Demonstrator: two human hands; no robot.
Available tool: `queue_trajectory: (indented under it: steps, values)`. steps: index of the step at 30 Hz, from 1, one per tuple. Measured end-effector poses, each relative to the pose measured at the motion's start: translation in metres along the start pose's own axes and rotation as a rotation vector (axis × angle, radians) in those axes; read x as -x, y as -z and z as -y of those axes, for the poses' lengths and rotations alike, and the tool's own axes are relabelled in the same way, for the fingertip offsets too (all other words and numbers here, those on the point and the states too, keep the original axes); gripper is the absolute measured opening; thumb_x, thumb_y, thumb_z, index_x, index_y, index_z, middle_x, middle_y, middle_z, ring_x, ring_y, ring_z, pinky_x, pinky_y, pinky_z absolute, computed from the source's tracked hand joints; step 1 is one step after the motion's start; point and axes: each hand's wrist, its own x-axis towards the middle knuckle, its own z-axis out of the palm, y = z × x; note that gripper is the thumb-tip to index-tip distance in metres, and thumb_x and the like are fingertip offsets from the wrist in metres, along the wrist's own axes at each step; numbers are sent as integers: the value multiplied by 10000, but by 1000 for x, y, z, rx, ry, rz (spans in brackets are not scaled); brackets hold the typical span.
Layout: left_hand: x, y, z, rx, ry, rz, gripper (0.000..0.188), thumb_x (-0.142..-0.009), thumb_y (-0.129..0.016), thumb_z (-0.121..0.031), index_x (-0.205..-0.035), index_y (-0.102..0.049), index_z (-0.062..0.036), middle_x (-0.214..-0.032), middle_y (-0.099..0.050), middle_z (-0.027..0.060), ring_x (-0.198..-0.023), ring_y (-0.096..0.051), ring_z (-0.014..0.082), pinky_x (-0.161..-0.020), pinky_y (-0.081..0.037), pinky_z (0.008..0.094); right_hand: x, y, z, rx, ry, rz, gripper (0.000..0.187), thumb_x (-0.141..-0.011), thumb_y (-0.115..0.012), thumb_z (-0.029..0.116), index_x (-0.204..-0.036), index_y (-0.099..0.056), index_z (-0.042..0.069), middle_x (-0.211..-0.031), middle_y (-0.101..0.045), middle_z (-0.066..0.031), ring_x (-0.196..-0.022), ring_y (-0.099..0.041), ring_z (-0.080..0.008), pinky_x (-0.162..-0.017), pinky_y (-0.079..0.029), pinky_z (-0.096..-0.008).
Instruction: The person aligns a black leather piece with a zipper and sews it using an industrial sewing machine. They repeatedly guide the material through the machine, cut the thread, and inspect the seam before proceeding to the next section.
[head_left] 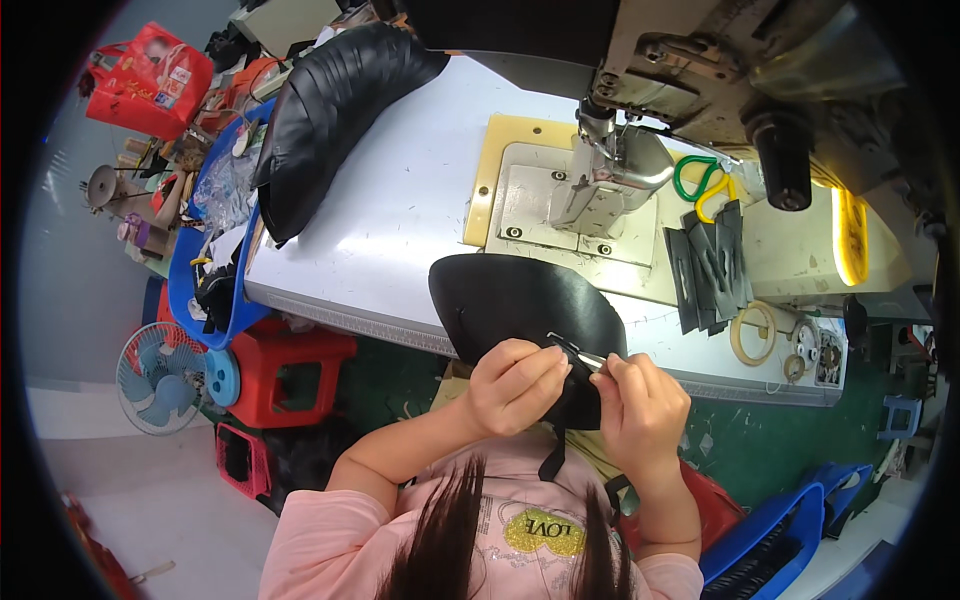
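A curved black leather-like panel (pixel 520 295) lies partly on the table's near edge and reaches toward my body. In front of it, both hands are raised close together. My left hand (pixel 518 388) is closed in a pinch at a small metal buckle (pixel 556 341) with black strap at it. My right hand (pixel 645 405) pinches a slim, pale, pointed piece (pixel 592 360) beside the buckle; its exact kind cannot be made out. Below my hands hangs a narrow black strap (pixel 552 462).
A sewing machine (pixel 612 190) stands beyond the panel. To its right lie green- and yellow-handled scissors (pixel 700 185), black strips (pixel 710 270) and a tape roll (pixel 752 333). A puffy black piece (pixel 335 120) rests at left, near a blue bin (pixel 185 275), red stool (pixel 290 370) and fan (pixel 165 385).
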Motion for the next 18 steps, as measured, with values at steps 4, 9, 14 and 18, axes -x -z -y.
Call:
queue_trajectory:
  steps: [4, 9, 14, 18]
  values:
    - [4, -4, 4, -3, 13, -6, 196, -583, -659, 65, -768, -592, 55, -836, -570, 116, -636, -520, 214, -514, -449, 265, -1, -9, -4, -25, -8, -4, 157, -687, -651, 107, -762, -535, 34, -619, -488, -57, -494, -510, -219, -451, -390, -315]
    - [10, -8, 7, 68, 117, -31, 169, -600, -646, 87, -753, -577, 64, -815, -568, 121, -638, -537, 228, -526, -455, 276, 2, -20, -6, -74, -61, -6, 161, -690, -655, 111, -737, -520, 37, -624, -500, -69, -504, -523, -231, -453, -397, -321]
    - [12, -11, 8, 124, 213, -48, 184, -603, -649, 83, -753, -569, 15, -800, -572, 103, -632, -538, 224, -540, -455, 294, 1, -17, -5, -58, -67, -6, 161, -693, -655, 107, -734, -515, 40, -620, -503, -70, -494, -521, -237, -448, -397, -323]
    - [14, -14, 8, 144, 222, -48, 177, -603, -654, 73, -757, -576, 35, -800, -565, 111, -647, -538, 241, -548, -463, 296, 0, -14, -7, -75, -92, 40, 161, -697, -654, 110, -741, -515, 43, -625, -509, -72, -502, -528, -247, -446, -401, -331]
